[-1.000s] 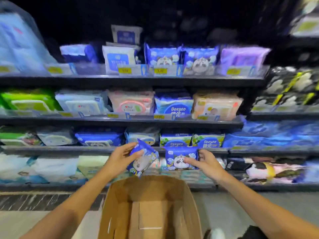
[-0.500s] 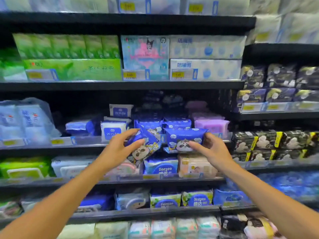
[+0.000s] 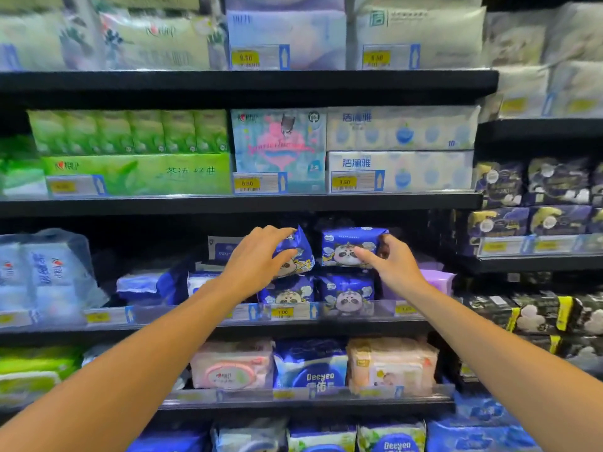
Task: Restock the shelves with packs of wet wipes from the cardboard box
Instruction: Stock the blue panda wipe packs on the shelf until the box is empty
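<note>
Each hand grips one panda pack, left hand (image 3: 257, 259) and right hand (image 3: 393, 262), above two packs (image 3: 318, 293) already at the shelf (image 3: 326, 324) front edge; placing remains.

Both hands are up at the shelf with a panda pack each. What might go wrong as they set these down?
1. The left hand holds its pack tilted; set down that way on the shelved panda packs, it may slide off.
2. The right hand holds its pack level but mostly by one end, so the grip could slip.
3. Pushing in may nudge the purple pack beside them.
</note>
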The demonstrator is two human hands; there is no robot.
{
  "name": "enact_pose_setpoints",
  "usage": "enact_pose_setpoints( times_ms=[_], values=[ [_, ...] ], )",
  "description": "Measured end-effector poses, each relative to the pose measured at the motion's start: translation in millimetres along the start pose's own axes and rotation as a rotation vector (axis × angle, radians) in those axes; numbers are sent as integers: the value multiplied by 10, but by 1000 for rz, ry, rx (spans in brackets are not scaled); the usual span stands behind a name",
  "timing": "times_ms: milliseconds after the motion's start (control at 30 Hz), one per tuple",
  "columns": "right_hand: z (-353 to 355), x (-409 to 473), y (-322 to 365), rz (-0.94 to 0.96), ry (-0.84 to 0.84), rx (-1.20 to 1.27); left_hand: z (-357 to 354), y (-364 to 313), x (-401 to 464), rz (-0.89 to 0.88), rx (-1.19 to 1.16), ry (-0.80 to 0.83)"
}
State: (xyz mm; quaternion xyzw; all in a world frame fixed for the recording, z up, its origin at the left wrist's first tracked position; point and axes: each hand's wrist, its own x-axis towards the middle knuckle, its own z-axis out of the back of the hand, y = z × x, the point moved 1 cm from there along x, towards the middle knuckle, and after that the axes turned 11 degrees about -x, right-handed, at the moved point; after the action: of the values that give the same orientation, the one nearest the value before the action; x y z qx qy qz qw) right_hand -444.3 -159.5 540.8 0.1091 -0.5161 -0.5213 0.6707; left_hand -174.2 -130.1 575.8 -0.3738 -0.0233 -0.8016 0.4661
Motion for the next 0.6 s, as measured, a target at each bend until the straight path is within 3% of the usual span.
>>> enact_pose_setpoints(
  times_ms=[233,333,500,600],
  values=[
    [-216,292,-268,-73,189,-232,-80,93,405,14,184,43],
    [-208,317,-296,-56,157,-212,-101,92,561,9,137,83],
    [-254,277,-323,-102,89,-204,-355,220,697,131,40,411],
    [-279,272,-301,-103,65,-225,-401,295,704,160,-55,336]
  ],
)
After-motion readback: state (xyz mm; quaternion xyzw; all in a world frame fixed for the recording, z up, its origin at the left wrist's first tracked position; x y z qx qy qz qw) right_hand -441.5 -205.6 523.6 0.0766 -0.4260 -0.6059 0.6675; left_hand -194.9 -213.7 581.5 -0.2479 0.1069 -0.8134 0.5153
